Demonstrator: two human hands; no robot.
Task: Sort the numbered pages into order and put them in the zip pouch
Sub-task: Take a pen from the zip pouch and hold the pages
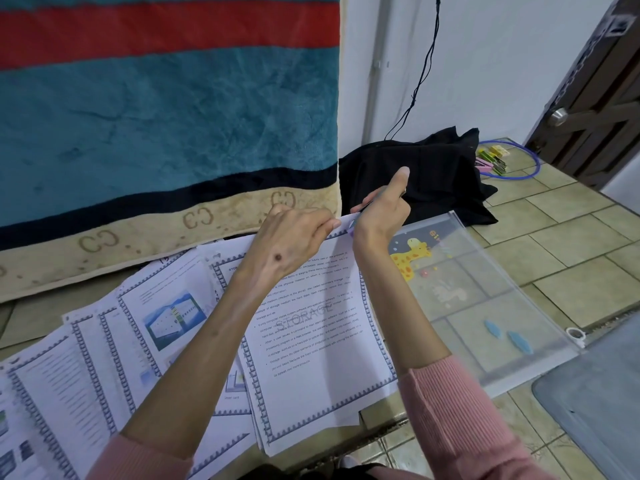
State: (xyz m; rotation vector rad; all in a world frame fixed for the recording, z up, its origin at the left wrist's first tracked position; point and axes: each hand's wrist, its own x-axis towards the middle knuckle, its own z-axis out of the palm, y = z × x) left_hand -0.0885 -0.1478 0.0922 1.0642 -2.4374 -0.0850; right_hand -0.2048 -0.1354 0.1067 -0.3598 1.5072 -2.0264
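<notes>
Nearest, two pink ribbed sleeves (460, 420) reach forward over printed pages (104, 341) fanned across the tiled floor (571, 237), each thin white sheet edged with a toothed grey border. The top page (318, 341), faintly watermarked, lies on a small stack. The left hand (287, 244) pinches its far edge, fingers curled; the right hand (381, 209) grips a pen-like object at the same corner, thumb raised. Just right, touching the stack, lies the frosted plastic zip pouch (485, 306) with a giraffe print. Beyond sit crumpled black cloth (426, 174) and a plush striped blanket (166, 116).
</notes>
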